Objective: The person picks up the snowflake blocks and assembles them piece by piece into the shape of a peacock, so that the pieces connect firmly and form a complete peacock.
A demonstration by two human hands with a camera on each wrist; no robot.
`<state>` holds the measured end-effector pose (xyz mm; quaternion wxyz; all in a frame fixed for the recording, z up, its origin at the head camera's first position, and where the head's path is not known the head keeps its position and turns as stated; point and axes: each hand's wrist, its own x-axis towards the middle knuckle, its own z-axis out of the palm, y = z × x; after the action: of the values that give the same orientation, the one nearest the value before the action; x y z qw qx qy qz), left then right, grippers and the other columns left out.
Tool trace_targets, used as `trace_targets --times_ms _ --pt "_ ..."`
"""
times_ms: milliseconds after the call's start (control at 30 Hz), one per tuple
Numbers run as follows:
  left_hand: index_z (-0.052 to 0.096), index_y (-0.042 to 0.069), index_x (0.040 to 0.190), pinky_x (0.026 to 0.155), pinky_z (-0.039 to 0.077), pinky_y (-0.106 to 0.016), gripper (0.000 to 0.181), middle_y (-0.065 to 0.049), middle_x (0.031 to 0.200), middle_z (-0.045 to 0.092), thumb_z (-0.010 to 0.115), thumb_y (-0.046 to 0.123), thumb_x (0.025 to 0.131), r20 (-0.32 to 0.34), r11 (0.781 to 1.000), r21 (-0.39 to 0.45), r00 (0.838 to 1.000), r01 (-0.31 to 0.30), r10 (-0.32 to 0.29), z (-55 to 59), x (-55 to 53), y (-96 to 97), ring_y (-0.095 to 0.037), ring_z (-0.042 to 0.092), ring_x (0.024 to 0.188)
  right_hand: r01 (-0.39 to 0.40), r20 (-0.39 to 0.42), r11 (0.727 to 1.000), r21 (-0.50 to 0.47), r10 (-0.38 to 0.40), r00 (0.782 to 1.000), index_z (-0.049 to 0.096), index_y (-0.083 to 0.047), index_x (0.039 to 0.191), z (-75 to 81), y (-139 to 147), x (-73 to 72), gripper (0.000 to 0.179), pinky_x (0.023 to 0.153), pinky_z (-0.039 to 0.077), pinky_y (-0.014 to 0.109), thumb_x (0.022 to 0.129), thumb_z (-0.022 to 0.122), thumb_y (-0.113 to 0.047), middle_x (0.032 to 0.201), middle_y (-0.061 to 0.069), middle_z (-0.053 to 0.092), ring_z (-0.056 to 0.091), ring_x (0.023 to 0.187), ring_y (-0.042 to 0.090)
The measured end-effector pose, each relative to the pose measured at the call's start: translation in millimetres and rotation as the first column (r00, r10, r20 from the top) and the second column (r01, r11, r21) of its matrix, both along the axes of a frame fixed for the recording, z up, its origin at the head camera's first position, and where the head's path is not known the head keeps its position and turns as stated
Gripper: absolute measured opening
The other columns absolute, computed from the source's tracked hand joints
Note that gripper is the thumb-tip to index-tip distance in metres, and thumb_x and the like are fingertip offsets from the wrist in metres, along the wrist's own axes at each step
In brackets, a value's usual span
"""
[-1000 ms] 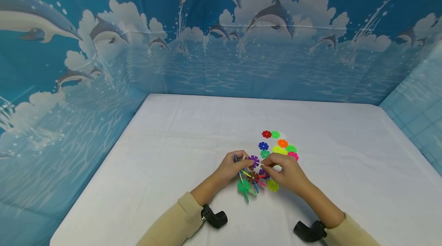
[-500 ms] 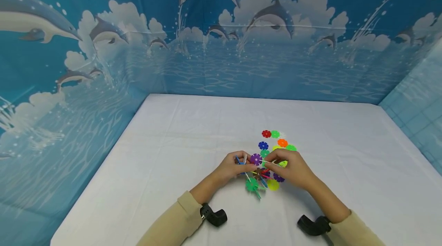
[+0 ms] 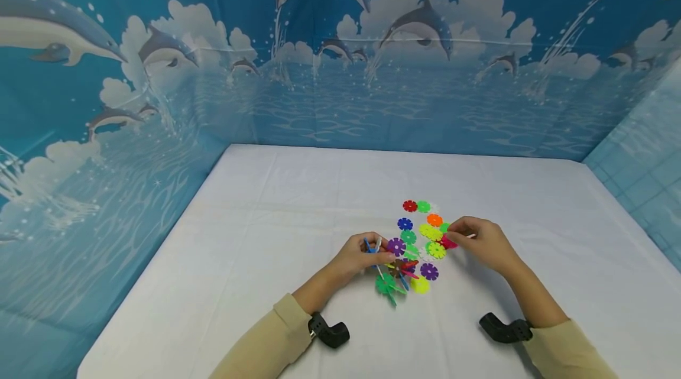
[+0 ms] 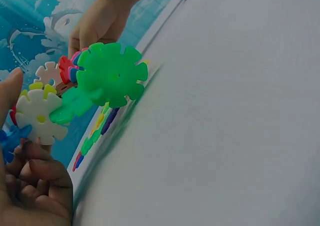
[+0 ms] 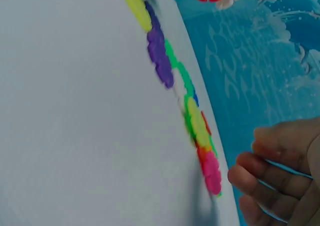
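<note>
My left hand (image 3: 362, 258) grips a cluster of interlocked plastic snowflake discs. A green disc (image 4: 112, 75) juts from it, with a white disc (image 4: 40, 116) near the fingertips and a blue disc (image 4: 15, 141) by the thumb. In the head view a purple disc (image 3: 396, 247) and a brown disc (image 3: 396, 268) show on the cluster's right side. My right hand (image 3: 486, 243) hovers at the right end of the loose discs, close to a pink disc (image 3: 448, 241). Its fingers are loosely bent, and the right wrist view shows nothing between them.
Loose snowflake discs lie flat on the white table (image 3: 298, 190) beyond the hands, among them a red disc (image 3: 409, 206), an orange disc (image 3: 434, 220) and a purple loose disc (image 3: 429, 271). A blue dolphin-print curtain (image 3: 340, 95) hangs behind the table.
My right hand has left the cluster and moved right and away from me, over the loose discs. The left hand stays in place, and the cluster has swung slightly to the right.
</note>
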<state>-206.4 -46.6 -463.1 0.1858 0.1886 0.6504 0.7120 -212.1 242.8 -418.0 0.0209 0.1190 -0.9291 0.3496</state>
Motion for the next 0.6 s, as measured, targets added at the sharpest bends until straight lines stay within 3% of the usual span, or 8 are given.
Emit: trace_targets --times_ms 233,433,600 --pt "0.063 0.004 0.085 0.075 0.046 -0.022 0.011 0.002 0.087 0.066 0.073 0.009 0.086 0.047 1.0 0.002 0.999 -0.024 0.024 2.1 1.6 1.2 -0.009 0.056 0.083 0.084 0.069 0.995 0.06 -0.088 0.994 0.065 0.003 0.103 -11.6 6.0 -3.6 0.03 0.067 0.049 0.034 0.089 0.072 -0.022 0.09 0.009 0.063 0.056 0.084 0.027" --pt "0.065 0.001 0.085 0.086 0.046 -0.024 0.012 0.001 0.091 0.068 0.074 0.008 0.085 0.039 1.0 -0.002 0.999 -0.031 0.031 1.9 1.6 1.9 -0.011 0.059 0.093 0.084 0.076 0.992 0.097 -0.091 0.993 0.064 0.007 0.108 -19.2 4.4 -5.4 0.038 0.066 0.05 0.034 0.084 0.077 -0.019 0.091 0.012 0.058 0.052 0.083 0.027" --pt "0.066 0.0 0.089 0.078 0.044 -0.023 0.012 -0.002 0.09 0.068 0.074 0.009 0.086 0.043 0.999 -0.001 0.998 -0.034 0.034 2.1 1.4 1.4 -0.009 0.055 0.088 0.08 0.052 0.991 0.104 -0.086 0.995 0.064 0.005 0.102 -20.7 2.5 -5.4 0.029 0.066 0.049 0.034 0.084 0.076 -0.014 0.086 0.01 0.058 0.051 0.078 0.026"
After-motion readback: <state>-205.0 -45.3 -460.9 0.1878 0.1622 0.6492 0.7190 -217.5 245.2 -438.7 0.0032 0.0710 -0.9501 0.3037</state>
